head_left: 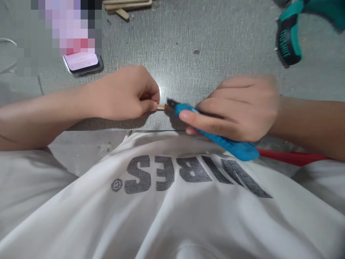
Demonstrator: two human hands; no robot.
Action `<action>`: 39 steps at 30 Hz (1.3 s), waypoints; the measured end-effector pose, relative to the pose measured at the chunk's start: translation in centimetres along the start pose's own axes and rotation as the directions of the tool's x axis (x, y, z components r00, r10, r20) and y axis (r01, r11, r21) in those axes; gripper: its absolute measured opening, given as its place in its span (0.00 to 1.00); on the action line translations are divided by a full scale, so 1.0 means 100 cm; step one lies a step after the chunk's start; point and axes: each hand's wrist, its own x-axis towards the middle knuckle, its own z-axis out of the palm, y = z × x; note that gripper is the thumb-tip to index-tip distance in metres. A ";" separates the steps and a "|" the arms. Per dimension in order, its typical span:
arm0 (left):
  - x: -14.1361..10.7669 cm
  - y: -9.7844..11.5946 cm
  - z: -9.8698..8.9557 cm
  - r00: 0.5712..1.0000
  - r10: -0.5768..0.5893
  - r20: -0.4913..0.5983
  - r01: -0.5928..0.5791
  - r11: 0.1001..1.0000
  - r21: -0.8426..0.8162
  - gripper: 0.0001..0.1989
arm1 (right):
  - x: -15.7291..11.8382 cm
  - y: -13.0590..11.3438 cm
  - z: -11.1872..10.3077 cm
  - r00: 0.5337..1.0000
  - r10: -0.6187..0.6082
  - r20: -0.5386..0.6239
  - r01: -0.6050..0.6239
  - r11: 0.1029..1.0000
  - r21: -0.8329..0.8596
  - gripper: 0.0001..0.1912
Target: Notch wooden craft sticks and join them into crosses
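My left hand (126,94) pinches a thin wooden stick (161,107) between thumb and curled fingers, near the table's front edge. The stick's free end points right. My right hand (239,108), slightly blurred, is wrapped round a blue-handled cutting tool (229,144). The tool's dark jaws are at the free end of the stick; whether they touch it is hard to tell. Below the stick and the jaws lies a shadow on the grey table (172,64).
Several flat wooden sticks (126,6) lie at the top. A phone (82,63) with a lit screen is at the upper left, partly covered by pixelation. A teal and black tool (289,39) lies at the upper right. Something red (291,157) shows below my right forearm.
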 end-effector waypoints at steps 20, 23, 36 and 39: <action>-0.007 0.006 -0.011 0.999 0.037 0.037 -0.029 0.978 -0.206 0.15 | 0.008 0.002 0.002 0.993 -0.100 0.062 0.098 0.995 0.028 0.12; -0.007 0.006 -0.013 0.995 0.046 0.086 -0.024 0.971 -0.238 0.13 | 0.008 0.000 0.000 0.992 -0.122 0.043 0.123 0.992 -0.034 0.10; -0.008 0.008 -0.013 0.998 0.007 0.055 0.004 0.982 -0.191 0.12 | 0.016 -0.003 0.002 0.997 -0.071 -0.021 0.072 0.996 0.061 0.07; -0.007 0.008 -0.014 0.998 0.013 0.054 -0.002 0.982 -0.187 0.14 | 0.019 -0.002 0.001 0.996 -0.087 -0.017 0.086 0.996 -0.024 0.06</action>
